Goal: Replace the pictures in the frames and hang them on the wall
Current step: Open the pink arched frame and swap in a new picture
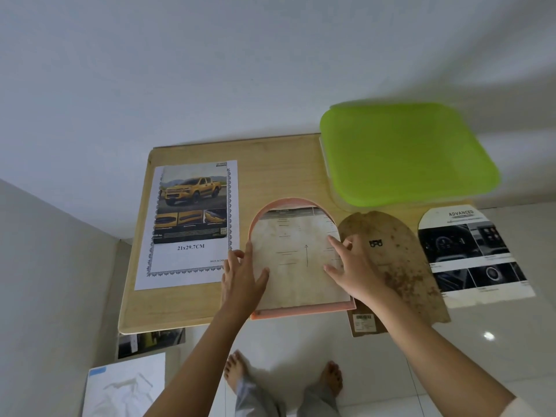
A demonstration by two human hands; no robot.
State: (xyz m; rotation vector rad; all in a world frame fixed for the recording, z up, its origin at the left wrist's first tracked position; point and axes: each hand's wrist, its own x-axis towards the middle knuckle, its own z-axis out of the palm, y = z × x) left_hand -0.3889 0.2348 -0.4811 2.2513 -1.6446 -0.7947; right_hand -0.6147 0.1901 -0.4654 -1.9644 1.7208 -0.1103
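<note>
A pink arch-shaped frame (272,207) lies face down on the wooden table (279,167). An arch-cut sheet (296,260), pale with faint print and an arrow, rests inside it. My left hand (242,276) presses flat on the sheet's left edge. My right hand (350,266) presses on its right edge with fingers spread. The frame's brown arch-shaped backing board (400,266) lies just right of the frame. An arch-cut car-interior picture (472,251) lies further right. A rectangular sheet with a yellow pickup photo (192,224) lies left of the frame.
A green plastic tray lid (406,152) sits at the table's back right, against the white wall. A brown tag with a barcode (365,323) hangs over the front edge. Papers (126,383) lie on the tiled floor at the lower left, near my bare feet.
</note>
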